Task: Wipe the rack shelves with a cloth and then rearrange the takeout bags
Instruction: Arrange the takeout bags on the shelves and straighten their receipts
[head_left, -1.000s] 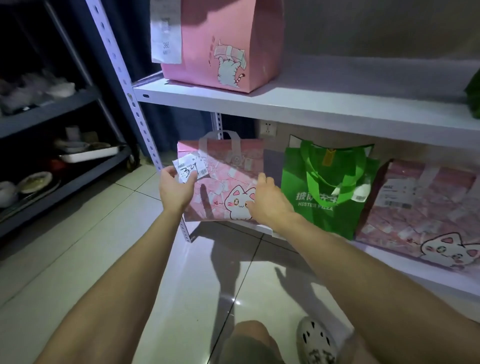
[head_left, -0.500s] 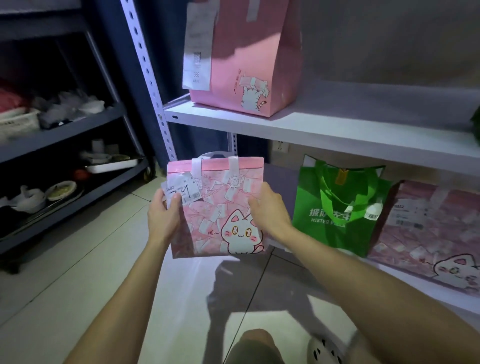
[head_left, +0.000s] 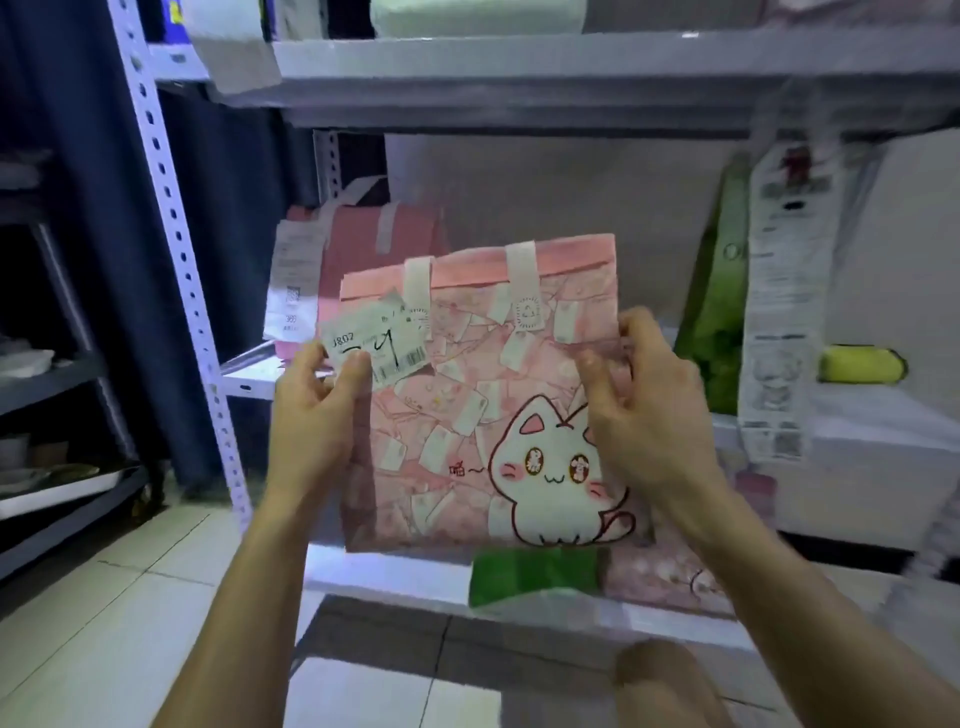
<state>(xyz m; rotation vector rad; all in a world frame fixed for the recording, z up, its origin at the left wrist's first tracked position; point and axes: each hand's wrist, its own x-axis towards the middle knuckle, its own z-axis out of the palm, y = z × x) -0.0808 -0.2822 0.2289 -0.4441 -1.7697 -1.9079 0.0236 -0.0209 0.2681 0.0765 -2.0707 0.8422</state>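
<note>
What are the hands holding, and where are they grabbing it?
The pink cat takeout bag, by its two side edges: the left hand grips the left edge, thumb on the receipt tag; the right hand grips the upper right edge.

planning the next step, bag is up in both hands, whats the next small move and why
Probably ease the pink cat bag forward and set it on the middle shelf. The left hand and right hand grip its sides, it hangs level with that shelf, and a gap seems to lie between the other pink bag and the green bag.
</note>
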